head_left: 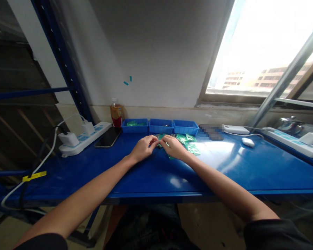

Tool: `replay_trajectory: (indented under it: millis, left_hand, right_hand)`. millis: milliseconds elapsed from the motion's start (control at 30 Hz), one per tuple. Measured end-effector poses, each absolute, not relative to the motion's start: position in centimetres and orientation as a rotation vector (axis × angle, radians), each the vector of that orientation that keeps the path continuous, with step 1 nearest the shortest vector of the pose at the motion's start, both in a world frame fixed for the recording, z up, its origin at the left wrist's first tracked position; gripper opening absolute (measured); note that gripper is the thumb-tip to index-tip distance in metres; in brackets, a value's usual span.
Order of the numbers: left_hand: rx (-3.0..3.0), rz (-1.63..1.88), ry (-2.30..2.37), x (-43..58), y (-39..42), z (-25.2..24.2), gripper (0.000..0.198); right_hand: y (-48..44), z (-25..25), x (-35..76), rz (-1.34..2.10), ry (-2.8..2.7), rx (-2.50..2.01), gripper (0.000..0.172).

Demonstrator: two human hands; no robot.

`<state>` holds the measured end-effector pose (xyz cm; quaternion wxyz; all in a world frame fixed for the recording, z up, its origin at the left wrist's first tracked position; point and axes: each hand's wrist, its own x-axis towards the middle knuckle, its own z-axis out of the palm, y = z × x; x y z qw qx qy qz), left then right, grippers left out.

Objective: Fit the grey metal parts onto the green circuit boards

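Note:
My left hand (145,147) and my right hand (173,147) meet over the blue table, fingertips pinched close together. Whatever lies between the fingers is too small to make out. Several green packets (189,142) lie beside and partly under my right hand. Just behind the hands stand three blue trays in a row. Green pieces lie in the left tray (135,130), and a small dark item is in the middle tray (161,129). Nothing shows inside the right tray (185,130) from this angle.
A drink bottle (116,113) stands left of the trays. Nearby are a phone (108,137) and a power strip (86,139) with plugs. To the right lie a white box (236,130), a white earphone case (247,142) and another power strip (293,142).

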<state>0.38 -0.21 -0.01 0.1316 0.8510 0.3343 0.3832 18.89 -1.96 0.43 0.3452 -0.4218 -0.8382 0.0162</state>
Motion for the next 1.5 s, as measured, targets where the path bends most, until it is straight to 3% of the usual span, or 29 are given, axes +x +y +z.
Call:
replay_trajectory:
  millis: [67, 167, 333, 467, 567, 700, 800, 900, 1067, 1167, 1333, 1467, 1500]
  left_hand:
    - [2.471, 1.113, 0.996, 0.35, -0.18, 0.10, 0.024]
    - [2.470, 1.088, 1.024, 0.26, -0.17, 0.24, 0.033]
    - [2.423, 1.019, 1.021, 0.16, -0.22, 0.17, 0.044]
    - [2.380, 1.081, 0.958, 0.26, -0.22, -0.15, 0.026]
    - [2.411, 1.132, 0.920, 0.41, -0.19, -0.33, 0.032]
    - [2.437, 1.130, 0.958, 0.55, -0.21, -0.23, 0.021]
    - [2.451, 1.121, 0.987, 0.48, -0.26, 0.02, 0.023]
    - [2.458, 1.086, 0.993, 0.33, -0.32, 0.21, 0.032]
    - [2.414, 1.036, 0.964, 0.20, -0.41, 0.13, 0.039]
    - [2.373, 1.102, 0.919, 0.30, -0.43, -0.02, 0.026]
    - [2.405, 1.139, 0.925, 0.68, -0.32, -0.18, 0.023]
    - [2.383, 1.128, 0.943, 0.95, -0.11, -0.35, 0.025]
    - [2.377, 1.129, 0.944, 0.98, -0.06, -0.39, 0.027]
  right_hand:
    - [-2.03, 0.41, 18.96, 0.065, -2.158, -1.085, 0.012]
    - [-2.16, 0.44, 19.03, 0.054, -2.141, -1.054, 0.020]
    - [-2.31, 0.54, 18.97, 0.030, -2.164, -1.031, 0.008]
    - [-2.20, 0.53, 18.92, 0.015, -2.129, -1.069, 0.016]
    - [-1.99, 0.45, 18.96, 0.009, -2.109, -1.101, 0.021]
    - [-1.85, 0.33, 19.01, 0.006, -2.113, -1.117, 0.025]
    - [-2.00, 0.33, 19.03, 0.048, -2.109, -1.088, 0.012]
    - [-2.30, 0.45, 18.98, 0.054, -2.125, -1.042, 0.021]
    - [-2.48, 0.64, 18.84, 0.027, -2.164, -1.005, 0.010]
    - [-2.19, 0.48, 18.85, 0.000, -2.141, -1.035, 0.019]
    - [-1.64, 0.03, 19.05, -0.027, -2.136, -1.078, 0.032]
    - [-1.77, 0.07, 19.14, 0.040, -2.095, -1.071, 0.013]
    - [-1.87, 0.13, 19.13, 0.052, -2.096, -1.057, 0.014]
